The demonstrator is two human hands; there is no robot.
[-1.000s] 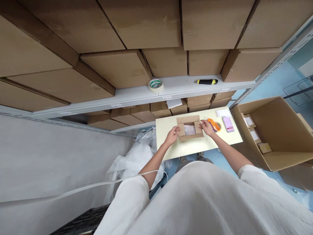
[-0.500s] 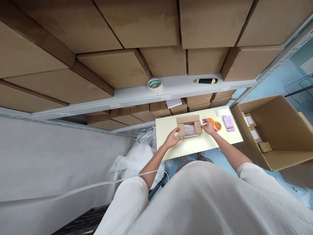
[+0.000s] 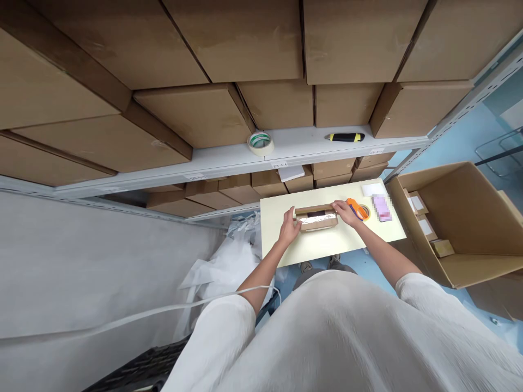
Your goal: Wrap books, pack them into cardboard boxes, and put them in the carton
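A small cardboard box (image 3: 317, 224) lies on the cream tabletop (image 3: 281, 254). Its near flap is folded over, with a shiny strip along it, and a dark gap shows beside the far flap. My left hand (image 3: 289, 228) grips the box's left end, thumb at the front corner and fingers behind. At the other end, my right hand (image 3: 345, 212) pinches the far flap near its right corner. Just right of that hand, an orange tape dispenser (image 3: 357, 209) with a tape roll rests on the table.
A pinkish packet (image 3: 382, 208) and a white sheet (image 3: 372, 189) lie at the table's right. Above, a shelf holds a masking tape roll (image 3: 260, 143), a utility knife (image 3: 346, 137) and stacked cartons (image 3: 269, 103). A large open carton (image 3: 486, 218) stands right; white plastic wrap (image 3: 232, 256) lies left.
The box's end flaps and near flap have been folded in, covering the pale contents. The far flap has tipped forward. My right hand has moved slightly left onto it.
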